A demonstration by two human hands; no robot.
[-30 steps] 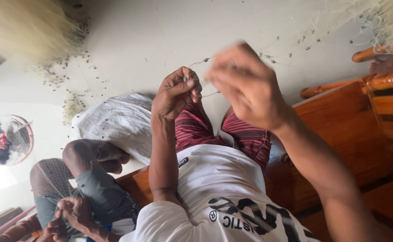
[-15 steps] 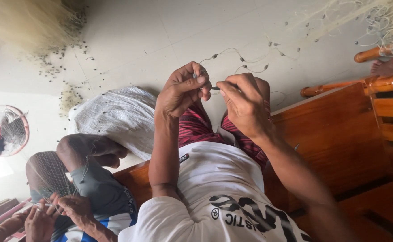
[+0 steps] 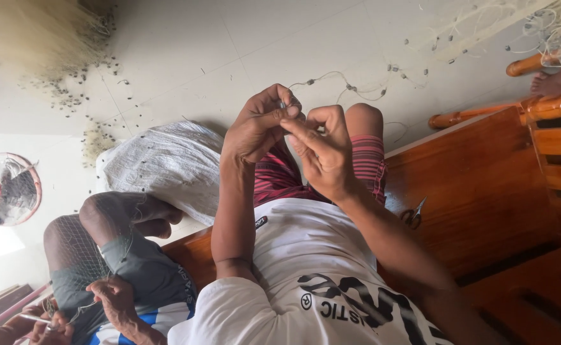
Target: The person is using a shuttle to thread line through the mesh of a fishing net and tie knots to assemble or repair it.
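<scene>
Currently, left hand (image 3: 258,128) and right hand (image 3: 322,150) fingertips touching, both pinching thin weighted line (image 3: 331,80) above knees, line trailing over tiled floor (image 3: 229,38), white sack (image 3: 159,166) beside, scissors (image 3: 413,214) on wooden bench (image 3: 485,191), co-worker's hand (image 3: 111,294) on net (image 3: 76,255).

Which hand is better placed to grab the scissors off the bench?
Probably the right hand: the small metal scissors lie on the brown wooden bench nearer it, while the left hand pinches the thin weighted line.

A thin pale weighted line (image 3: 331,80), pinched taut at fingertips, trails loosely across the floor.
</scene>
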